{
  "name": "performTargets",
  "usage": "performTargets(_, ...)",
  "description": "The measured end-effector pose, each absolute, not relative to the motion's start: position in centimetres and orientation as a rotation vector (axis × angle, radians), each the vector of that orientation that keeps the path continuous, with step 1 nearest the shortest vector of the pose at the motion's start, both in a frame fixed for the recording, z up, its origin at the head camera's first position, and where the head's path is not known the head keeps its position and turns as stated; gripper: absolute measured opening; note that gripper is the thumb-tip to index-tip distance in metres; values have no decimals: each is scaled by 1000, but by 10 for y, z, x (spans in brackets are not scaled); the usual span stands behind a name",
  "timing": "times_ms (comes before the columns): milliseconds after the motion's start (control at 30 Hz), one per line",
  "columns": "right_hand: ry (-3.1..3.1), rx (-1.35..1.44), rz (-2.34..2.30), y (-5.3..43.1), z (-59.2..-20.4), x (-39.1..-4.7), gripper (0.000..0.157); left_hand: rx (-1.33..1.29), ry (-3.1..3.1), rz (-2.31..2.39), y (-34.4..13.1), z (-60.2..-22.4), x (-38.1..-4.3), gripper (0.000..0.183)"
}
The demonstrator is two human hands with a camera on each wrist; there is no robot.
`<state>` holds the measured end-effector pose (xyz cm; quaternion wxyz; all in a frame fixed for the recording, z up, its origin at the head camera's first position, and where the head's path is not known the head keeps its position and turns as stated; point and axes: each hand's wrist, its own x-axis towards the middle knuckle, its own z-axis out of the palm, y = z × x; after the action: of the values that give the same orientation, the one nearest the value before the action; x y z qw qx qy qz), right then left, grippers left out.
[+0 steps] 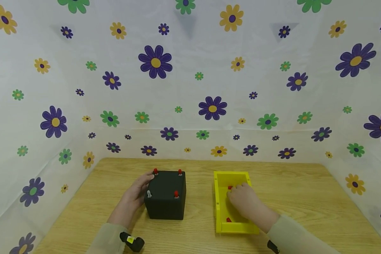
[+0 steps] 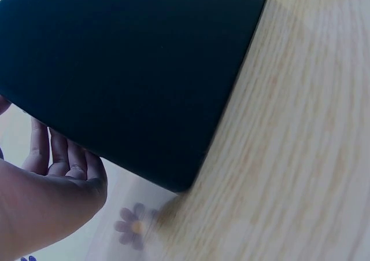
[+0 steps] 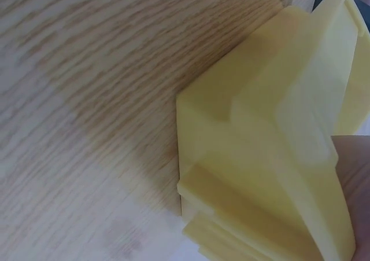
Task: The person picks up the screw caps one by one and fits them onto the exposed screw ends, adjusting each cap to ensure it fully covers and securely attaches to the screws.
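Note:
A black box [image 1: 165, 197] stands on the table with a small metal toggle at each top corner. Red caps [image 1: 176, 194] cover three of them; the front-left toggle [image 1: 149, 193] is bare metal. My left hand [image 1: 136, 192] rests against the box's left side, fingers extended along it and fingertips near the back-left cap. In the left wrist view, those fingers [image 2: 63, 154] show beyond the box's edge. My right hand [image 1: 244, 201] reaches down into a yellow bin [image 1: 238, 228], near a loose red cap [image 1: 230, 187]. Its fingertips are hidden, so a hold cannot be confirmed.
Another red cap [image 1: 228, 219] lies at the bin's front end. The bin stands to the right of the box, with bare wooden table [image 1: 200, 197] between them. A flower-printed sheet [image 1: 190, 88] surrounds the table at the back and sides.

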<state>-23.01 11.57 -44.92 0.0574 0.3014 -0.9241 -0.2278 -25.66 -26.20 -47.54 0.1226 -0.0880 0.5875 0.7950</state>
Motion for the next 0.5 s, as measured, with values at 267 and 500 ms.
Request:
performTargets(267, -2855, 896, -673, 115, -451, -232, 18, -270, 1722, 2326, -261, -475, -256, 71)
performTargets(500, -2876, 887, -679, 114, -450, -232, 19, -253, 1714, 2320, -262, -476, -257, 76)
